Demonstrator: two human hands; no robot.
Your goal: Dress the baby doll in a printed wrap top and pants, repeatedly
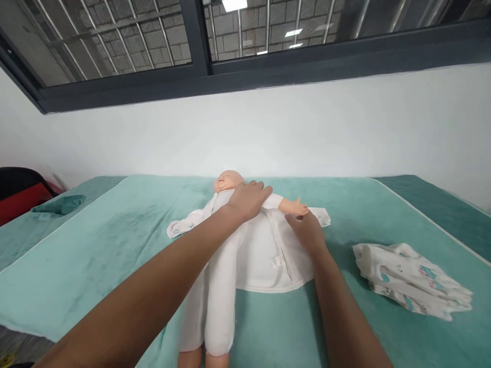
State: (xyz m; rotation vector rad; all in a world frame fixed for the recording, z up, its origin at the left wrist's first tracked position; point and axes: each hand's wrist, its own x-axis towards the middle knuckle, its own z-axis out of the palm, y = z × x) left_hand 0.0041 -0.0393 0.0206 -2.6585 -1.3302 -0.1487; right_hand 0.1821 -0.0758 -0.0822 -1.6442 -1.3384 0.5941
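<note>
A baby doll [222,255] in white clothing lies on its back, its bald head [229,180] toward the wall and one arm stretched out to the right. Beneath its upper body is an opened white baby shirt [264,250], with printed sleeves showing on both sides. My left hand [251,199] rests over the doll's chest and shoulder, fingers extended and lying flat; its thumb is hidden. Beside the doll's outstretched hand [293,207], my right hand [309,230] is closed on the shirt near its right sleeve. Some of its fingertips are hidden.
Green cloth [95,245] covers the padded surface. A folded printed baby garment [412,281] lies at the right. A red and black item [23,194] stands at the far left. Behind are a white wall [268,133] and a dark-framed window [199,66].
</note>
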